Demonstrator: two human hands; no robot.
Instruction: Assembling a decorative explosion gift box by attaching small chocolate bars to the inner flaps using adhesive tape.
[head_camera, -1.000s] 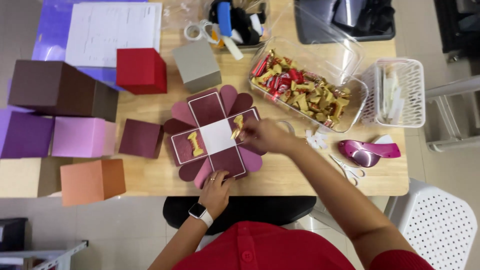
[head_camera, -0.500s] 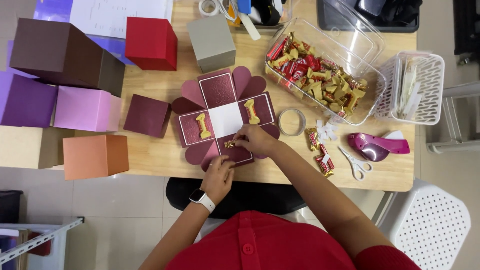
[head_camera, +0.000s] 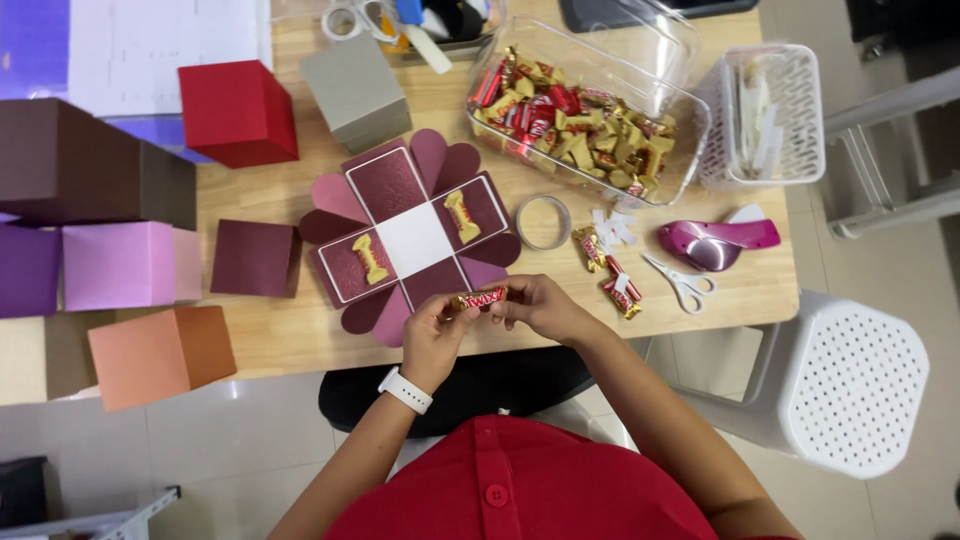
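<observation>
Left hand (head_camera: 432, 332) and right hand (head_camera: 535, 305) pinch a small gold-and-red wrapped candy bar (head_camera: 481, 298) by its ends — apparently over the unfolded maroon paper box (head_camera: 405, 238).

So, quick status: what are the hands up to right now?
Left hand and right hand pinch the ends of one small wrapped candy bar. Held above the near flap of the unfolded maroon box. Two candies already on its side flaps; nothing blocking.
</observation>
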